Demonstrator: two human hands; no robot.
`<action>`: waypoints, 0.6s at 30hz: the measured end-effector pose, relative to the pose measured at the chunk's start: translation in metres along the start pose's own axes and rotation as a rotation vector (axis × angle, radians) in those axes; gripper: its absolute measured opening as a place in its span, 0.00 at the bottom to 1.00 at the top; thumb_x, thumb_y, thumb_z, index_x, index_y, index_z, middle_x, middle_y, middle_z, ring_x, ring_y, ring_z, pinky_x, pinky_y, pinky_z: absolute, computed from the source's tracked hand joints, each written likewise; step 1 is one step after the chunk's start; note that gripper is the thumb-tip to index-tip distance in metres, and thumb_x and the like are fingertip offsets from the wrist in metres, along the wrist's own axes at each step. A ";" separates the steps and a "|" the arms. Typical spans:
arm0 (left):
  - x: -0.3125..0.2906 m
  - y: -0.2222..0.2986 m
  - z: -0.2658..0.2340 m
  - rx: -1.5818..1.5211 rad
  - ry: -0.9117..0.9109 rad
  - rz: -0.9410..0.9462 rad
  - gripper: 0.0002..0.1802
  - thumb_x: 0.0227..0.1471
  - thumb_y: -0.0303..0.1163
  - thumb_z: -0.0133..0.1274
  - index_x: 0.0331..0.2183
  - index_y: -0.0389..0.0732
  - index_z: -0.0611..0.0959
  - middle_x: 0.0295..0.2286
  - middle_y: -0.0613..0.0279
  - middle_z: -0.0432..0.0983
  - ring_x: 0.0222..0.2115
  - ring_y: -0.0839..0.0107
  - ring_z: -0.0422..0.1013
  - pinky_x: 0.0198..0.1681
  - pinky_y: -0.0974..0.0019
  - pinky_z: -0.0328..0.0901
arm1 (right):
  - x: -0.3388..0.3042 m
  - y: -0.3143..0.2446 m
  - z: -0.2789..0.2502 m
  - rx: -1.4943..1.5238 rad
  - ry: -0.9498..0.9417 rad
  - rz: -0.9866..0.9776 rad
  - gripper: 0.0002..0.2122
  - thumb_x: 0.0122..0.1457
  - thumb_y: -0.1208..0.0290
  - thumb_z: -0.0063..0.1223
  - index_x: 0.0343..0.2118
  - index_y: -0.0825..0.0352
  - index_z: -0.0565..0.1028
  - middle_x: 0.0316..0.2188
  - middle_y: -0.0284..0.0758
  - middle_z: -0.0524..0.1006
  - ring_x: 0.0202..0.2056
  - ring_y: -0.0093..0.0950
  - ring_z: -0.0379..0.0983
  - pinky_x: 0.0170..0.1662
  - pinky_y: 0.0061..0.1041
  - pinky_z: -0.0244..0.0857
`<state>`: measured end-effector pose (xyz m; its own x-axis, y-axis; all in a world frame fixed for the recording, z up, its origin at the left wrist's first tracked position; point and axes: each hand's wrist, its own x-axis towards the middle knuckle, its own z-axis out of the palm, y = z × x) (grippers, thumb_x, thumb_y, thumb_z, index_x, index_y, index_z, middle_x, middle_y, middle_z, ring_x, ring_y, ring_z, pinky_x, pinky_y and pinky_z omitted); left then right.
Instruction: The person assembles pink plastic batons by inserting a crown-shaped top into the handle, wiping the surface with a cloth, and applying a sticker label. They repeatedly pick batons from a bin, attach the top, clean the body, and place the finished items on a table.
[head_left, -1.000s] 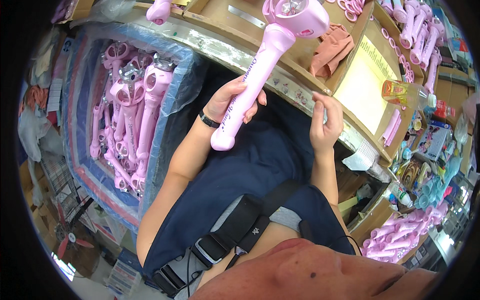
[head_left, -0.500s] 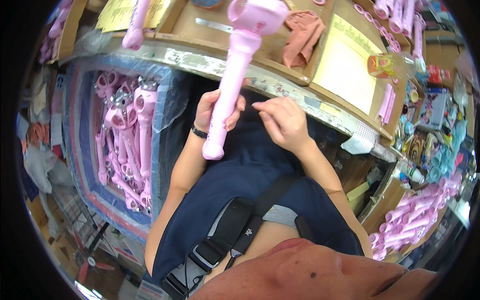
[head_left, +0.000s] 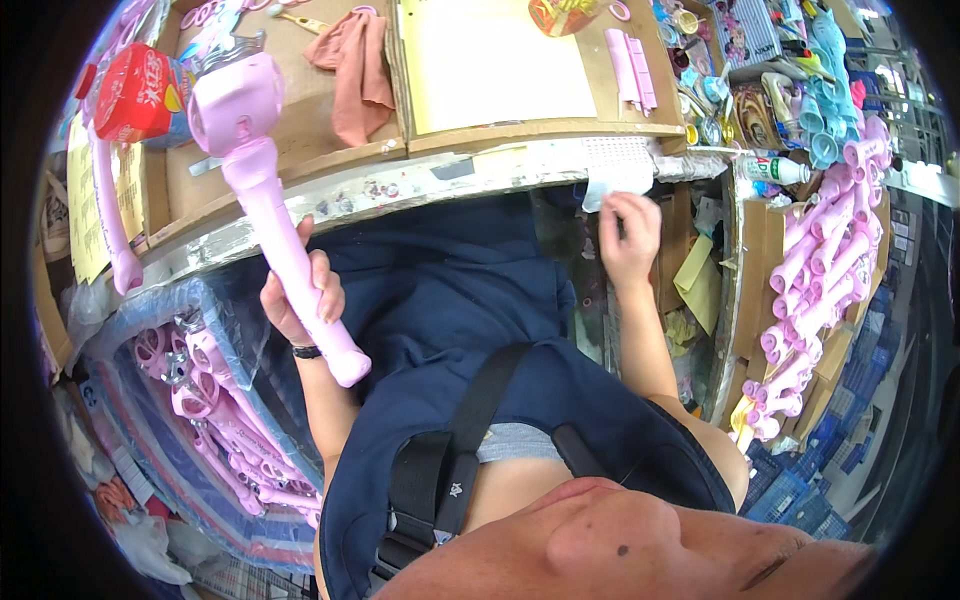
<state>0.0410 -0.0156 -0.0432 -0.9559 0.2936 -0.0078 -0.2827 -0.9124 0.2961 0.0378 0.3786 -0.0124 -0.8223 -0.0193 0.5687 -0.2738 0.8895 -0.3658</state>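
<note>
At far left, a plastic-lined blue bag contains several overlapping wands, too crowded to count. Above it are one further wand and one red package, which hides part of that wand. Next, one pink wand lies within the left hand, whose fingers wrap its lower handle; its head projects beyond the hand, above the tabletop, obscuring part of the tray there. Rightward follow one salmon cloth, one large yellow sheet and two pink strips. The right hand has curled fingers, just beside one white perforated sheet; whether it pinches anything cannot be told. At right are one white bottle and many heaped pink parts, uncountable through overlap.
</note>
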 end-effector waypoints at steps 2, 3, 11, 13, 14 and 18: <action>0.001 -0.001 0.001 -0.083 -0.026 0.010 0.42 0.55 0.45 0.46 0.60 0.34 0.47 0.27 0.53 0.66 0.14 0.71 0.63 0.13 0.71 0.60 | 0.003 0.021 -0.004 -0.096 0.011 0.024 0.09 0.45 0.81 0.59 0.31 0.65 0.76 0.32 0.35 0.75 0.35 0.35 0.70 0.40 0.31 0.64; 0.001 -0.002 0.003 -0.094 -0.032 0.018 0.41 0.56 0.44 0.45 0.60 0.34 0.47 0.27 0.53 0.66 0.14 0.72 0.63 0.14 0.72 0.60 | 0.003 0.029 -0.004 -0.112 0.028 -0.003 0.09 0.45 0.80 0.59 0.32 0.65 0.76 0.33 0.34 0.75 0.36 0.35 0.71 0.40 0.32 0.64; 0.000 -0.013 0.010 -0.176 -0.083 0.041 0.40 0.57 0.43 0.43 0.60 0.33 0.46 0.26 0.53 0.66 0.15 0.71 0.64 0.15 0.72 0.61 | -0.009 0.059 0.013 -0.246 0.019 -0.064 0.11 0.44 0.75 0.63 0.32 0.61 0.76 0.35 0.31 0.75 0.38 0.33 0.71 0.43 0.30 0.63; -0.001 -0.017 0.011 -0.186 -0.078 0.042 0.40 0.57 0.43 0.43 0.60 0.33 0.47 0.26 0.53 0.66 0.15 0.71 0.64 0.15 0.72 0.62 | -0.010 0.064 0.019 -0.230 0.084 -0.076 0.12 0.43 0.75 0.64 0.32 0.61 0.76 0.35 0.31 0.75 0.39 0.32 0.71 0.43 0.30 0.63; -0.002 -0.018 0.011 -0.196 -0.078 0.037 0.40 0.56 0.43 0.43 0.60 0.33 0.47 0.26 0.54 0.66 0.15 0.71 0.64 0.15 0.72 0.62 | -0.010 0.066 0.022 -0.215 0.093 -0.074 0.12 0.42 0.76 0.65 0.31 0.61 0.75 0.36 0.31 0.75 0.39 0.32 0.71 0.43 0.30 0.63; -0.003 -0.019 0.013 -0.165 -0.063 0.031 0.39 0.56 0.43 0.44 0.60 0.34 0.47 0.26 0.54 0.66 0.15 0.71 0.64 0.15 0.71 0.61 | -0.007 0.068 0.026 -0.161 0.124 -0.101 0.12 0.43 0.76 0.64 0.33 0.61 0.76 0.35 0.31 0.76 0.38 0.31 0.71 0.43 0.29 0.63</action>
<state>0.0502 0.0045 -0.0361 -0.9589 0.2773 0.0604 -0.2675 -0.9542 0.1342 0.0121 0.4272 -0.0601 -0.7244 -0.0648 0.6863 -0.2608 0.9474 -0.1858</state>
